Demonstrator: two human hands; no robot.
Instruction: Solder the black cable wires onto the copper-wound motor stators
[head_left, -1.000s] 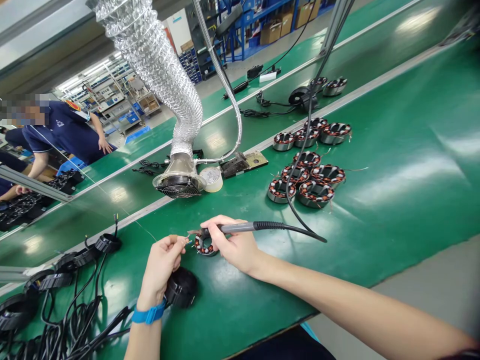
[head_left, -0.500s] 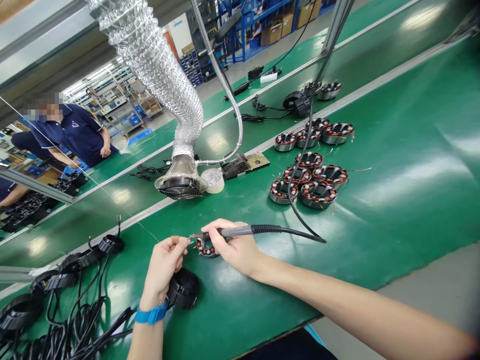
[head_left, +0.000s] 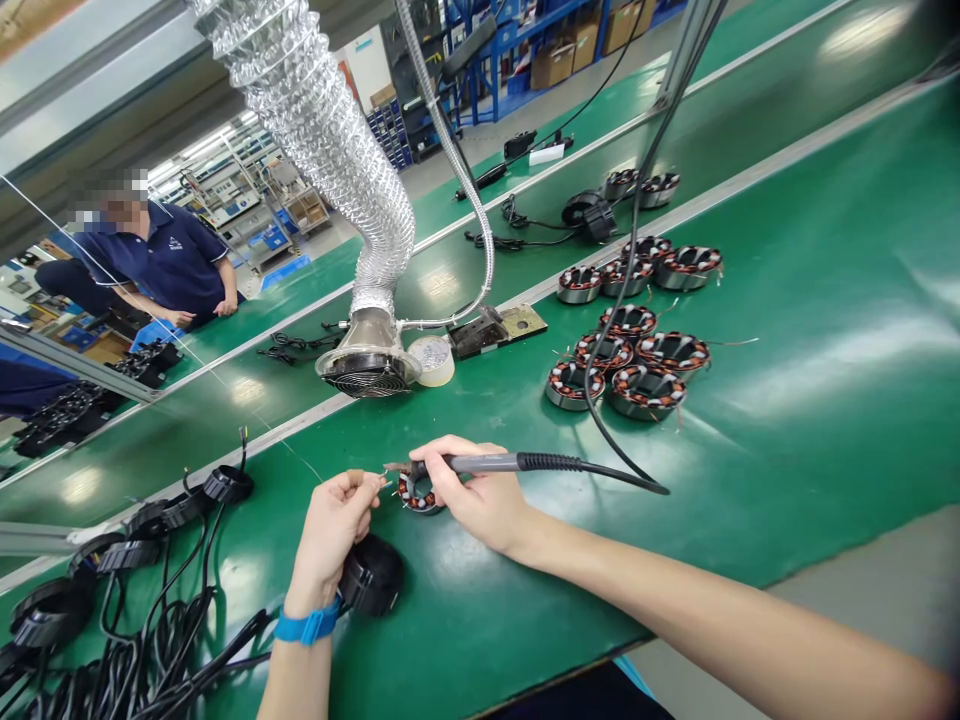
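Note:
My right hand (head_left: 480, 500) grips a grey soldering iron (head_left: 484, 463), its tip pointing left. My left hand (head_left: 337, 525), a blue band on its wrist, is closed in a pinch on thin wire ends just left of that tip. A fine wire (head_left: 300, 458) runs down to the left hand from the upper left. Below the iron's tip lies a small stator (head_left: 414, 492) with copper windings, partly covered by my right fingers. A round black housing (head_left: 373, 575) sits beside my left wrist. Whether tip and wire touch is too small to tell.
Several wound stators (head_left: 649, 390) stand at the right. A fume hood (head_left: 369, 360) on a silver duct hangs over the bench, near a roll of tape (head_left: 433, 360) and an iron stand (head_left: 499, 330). Black housings with cables (head_left: 120, 555) fill the left. A person (head_left: 161, 260) stands across.
The view has shifted slightly, so things appear a little further right. Both hands keep their grips, with the iron's tip still close to the left fingertips.

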